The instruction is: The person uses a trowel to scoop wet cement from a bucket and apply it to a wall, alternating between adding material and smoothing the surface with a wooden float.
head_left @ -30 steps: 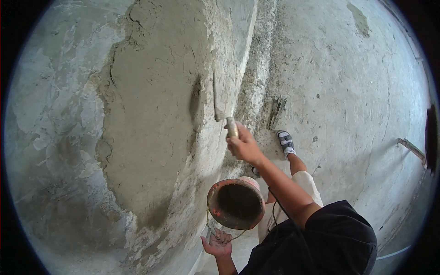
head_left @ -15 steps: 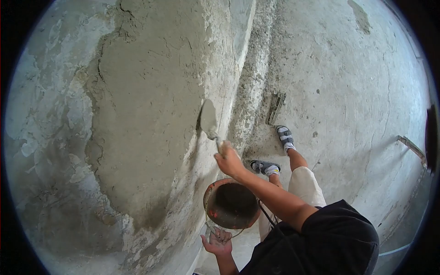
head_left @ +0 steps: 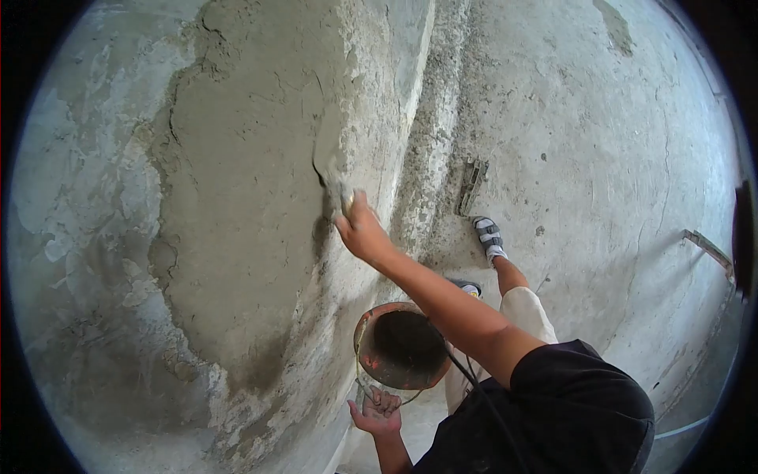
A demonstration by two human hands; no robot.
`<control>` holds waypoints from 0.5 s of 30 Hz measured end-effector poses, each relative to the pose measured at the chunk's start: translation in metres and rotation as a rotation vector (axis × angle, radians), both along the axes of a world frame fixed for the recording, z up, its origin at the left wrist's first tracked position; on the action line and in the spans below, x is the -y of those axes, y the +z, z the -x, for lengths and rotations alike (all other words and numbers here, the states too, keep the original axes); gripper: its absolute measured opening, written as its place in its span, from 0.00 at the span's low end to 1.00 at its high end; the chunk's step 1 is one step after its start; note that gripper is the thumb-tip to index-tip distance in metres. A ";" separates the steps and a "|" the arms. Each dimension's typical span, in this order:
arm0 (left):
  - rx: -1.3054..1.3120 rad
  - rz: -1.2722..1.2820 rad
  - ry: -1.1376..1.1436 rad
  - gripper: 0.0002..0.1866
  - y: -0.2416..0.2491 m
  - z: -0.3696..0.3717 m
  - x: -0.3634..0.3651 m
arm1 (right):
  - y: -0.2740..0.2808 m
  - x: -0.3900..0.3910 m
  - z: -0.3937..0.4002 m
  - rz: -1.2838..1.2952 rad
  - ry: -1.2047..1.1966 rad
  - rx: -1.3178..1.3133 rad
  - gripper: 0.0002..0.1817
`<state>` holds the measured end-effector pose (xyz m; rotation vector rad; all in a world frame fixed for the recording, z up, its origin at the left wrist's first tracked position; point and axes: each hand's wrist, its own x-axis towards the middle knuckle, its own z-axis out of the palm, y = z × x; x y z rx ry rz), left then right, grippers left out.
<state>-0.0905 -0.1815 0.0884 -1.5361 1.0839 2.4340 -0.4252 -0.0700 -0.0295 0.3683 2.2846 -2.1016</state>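
Observation:
My right hand (head_left: 362, 229) is closed around the handle of a trowel (head_left: 328, 162). The trowel's blade lies against the wet grey mortar patch (head_left: 245, 174) on the wall, near the patch's right edge, and it is slightly blurred. Below that arm hangs a round reddish-brown bucket (head_left: 365, 336), stained with mortar and dark inside; its contents are hard to make out. My left hand (head_left: 380, 414), palm up with fingers curled, holds the bucket's thin handle (head_left: 364, 387), the thumb sticking out.
Rough, flaking old wall surface (head_left: 95, 237) surrounds the mortar patch. On the concrete floor (head_left: 592, 174), a narrow mortar-crusted tool or block (head_left: 473, 187) lies close to my sandalled foot (head_left: 489, 235). A bent strip (head_left: 709, 254) is farther right.
My right hand and the trowel have moved left and up along the wall, onto the mortar's edge. The left hand and bucket have barely shifted. My forearm now covers more of one foot.

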 end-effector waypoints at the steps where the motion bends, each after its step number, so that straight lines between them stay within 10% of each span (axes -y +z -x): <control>1: -0.005 -0.002 -0.002 0.34 0.001 0.001 -0.001 | -0.005 -0.003 -0.014 0.028 0.046 0.086 0.24; 8: 0.009 0.004 -0.052 0.34 -0.002 0.007 -0.011 | -0.053 -0.021 -0.072 0.069 0.094 0.307 0.20; 15: -0.004 0.018 -0.097 0.34 0.000 0.003 -0.014 | 0.038 -0.047 0.042 0.093 -0.100 -0.047 0.25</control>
